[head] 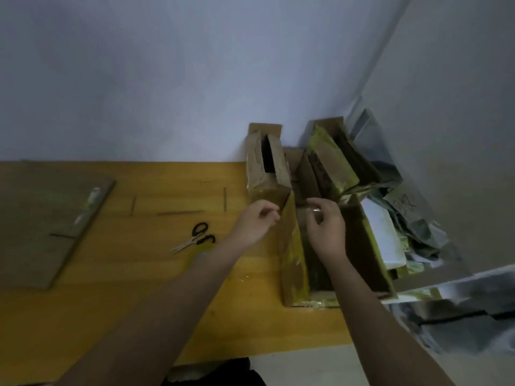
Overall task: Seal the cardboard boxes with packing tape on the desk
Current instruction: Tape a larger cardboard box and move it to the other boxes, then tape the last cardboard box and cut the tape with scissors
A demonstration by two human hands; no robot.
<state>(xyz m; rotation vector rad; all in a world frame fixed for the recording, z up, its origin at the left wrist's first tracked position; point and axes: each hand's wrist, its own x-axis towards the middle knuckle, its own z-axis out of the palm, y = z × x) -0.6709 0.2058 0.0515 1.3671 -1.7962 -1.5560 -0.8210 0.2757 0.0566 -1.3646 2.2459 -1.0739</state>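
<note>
Both forearms reach in from the bottom edge. Left hand (255, 224) — fingers curled, at the big box's (295, 263) left wall; grip on it unclear. Right hand (324, 225) pinches something small over the open top. Box sits at the desk's (139, 274) right end, long axis running away toward the wall. Scissors (195, 237) left of it.

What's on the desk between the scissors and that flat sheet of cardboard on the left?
In the head view, nothing stands there: only bare yellow desk with a few dark line marks between the scissors and the flat cardboard.
</note>
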